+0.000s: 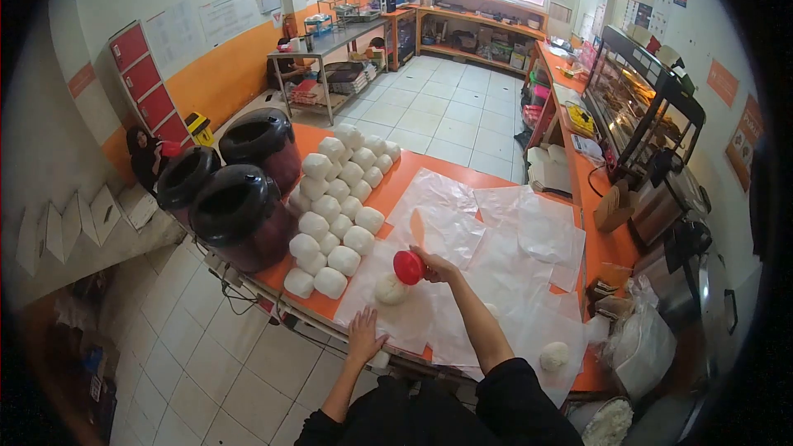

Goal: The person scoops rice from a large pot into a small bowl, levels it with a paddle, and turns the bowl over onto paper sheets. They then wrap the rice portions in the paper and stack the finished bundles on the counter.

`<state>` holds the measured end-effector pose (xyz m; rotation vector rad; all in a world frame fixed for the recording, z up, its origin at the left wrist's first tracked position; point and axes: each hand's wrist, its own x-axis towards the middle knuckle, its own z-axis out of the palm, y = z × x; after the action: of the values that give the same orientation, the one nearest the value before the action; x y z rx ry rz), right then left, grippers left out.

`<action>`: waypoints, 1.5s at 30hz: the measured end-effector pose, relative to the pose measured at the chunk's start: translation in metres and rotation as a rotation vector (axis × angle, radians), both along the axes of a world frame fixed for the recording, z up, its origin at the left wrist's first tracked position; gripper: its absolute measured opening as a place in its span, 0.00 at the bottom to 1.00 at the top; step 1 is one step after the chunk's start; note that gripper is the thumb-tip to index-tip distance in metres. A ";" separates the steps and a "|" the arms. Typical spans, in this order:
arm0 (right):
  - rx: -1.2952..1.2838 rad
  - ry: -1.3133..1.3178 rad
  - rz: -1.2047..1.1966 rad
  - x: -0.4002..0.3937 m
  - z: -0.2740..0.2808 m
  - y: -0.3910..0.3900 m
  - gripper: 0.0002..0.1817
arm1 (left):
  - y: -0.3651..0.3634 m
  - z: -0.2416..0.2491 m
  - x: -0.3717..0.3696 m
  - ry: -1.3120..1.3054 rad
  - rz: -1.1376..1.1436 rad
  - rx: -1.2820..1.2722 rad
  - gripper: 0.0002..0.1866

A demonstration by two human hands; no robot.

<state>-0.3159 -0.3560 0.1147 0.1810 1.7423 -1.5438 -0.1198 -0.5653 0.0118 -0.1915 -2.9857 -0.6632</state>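
A red round bowl or cup point(408, 267) is held in my right hand point(436, 266), tilted just above a white rounded mound point(391, 289) on the plastic-covered table. My left hand point(363, 335) lies with fingers spread on the plastic sheet point(454, 306) near the table's front edge, holding nothing, just below the mound. Left of my hands, many white rounded packages point(343, 260) are stacked in rows. Another white mound point(554, 355) sits on the plastic at the right.
Three dark lidded containers point(240, 206) stand at the table's left end. A glass display case point(636, 107) is on the right counter point(582, 149). A person point(142, 157) sits at the far left. Bottom right holds a container of white material point(609, 423).
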 end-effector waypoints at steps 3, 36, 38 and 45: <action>-0.190 0.019 -0.035 -0.013 -0.018 0.011 0.31 | 0.008 0.008 0.000 0.050 0.078 0.012 0.39; 1.032 0.229 -1.597 0.620 0.128 0.220 0.17 | 0.430 0.177 0.119 -1.148 -1.329 1.139 0.43; 0.965 0.106 -1.572 0.646 0.141 0.233 0.18 | 0.458 0.185 0.130 -0.877 -1.432 1.020 0.43; 1.265 0.394 -1.372 0.669 0.075 0.316 0.16 | 0.543 0.205 0.142 -0.228 -1.773 0.508 0.45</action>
<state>0.3535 -0.0403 0.1897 2.1469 2.9086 -0.8647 0.0219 -0.0225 0.2165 -2.7727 -1.8114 -1.3949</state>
